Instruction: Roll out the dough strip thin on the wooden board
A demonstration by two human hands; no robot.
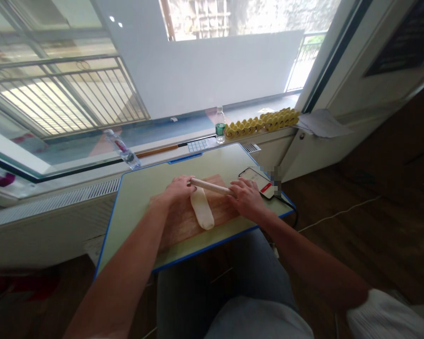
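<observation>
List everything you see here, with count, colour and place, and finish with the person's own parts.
table: 1, pale green top, blue edge, below the window sill
board: 1, brown, on the table
dough strip: 1, off-white, on the board
rolling pin: 1, pale, across the dough strip's far end
phone: 1, dark-edged, table's right side
cable: 1, black, beside the phone
bottles: 2, clear, by the window
tray-like stack: count unclear, yellow, on the sill, right
papers: count unclear, whitish, far right of the sill
stick: 1, brown, along the sill
cord: 1, white, floor, right
railing: 1, greyish, beyond the glass, left
left hand: 1, bare, at the rolling pin's left end
right hand: 1, bare, at its right end
</observation>
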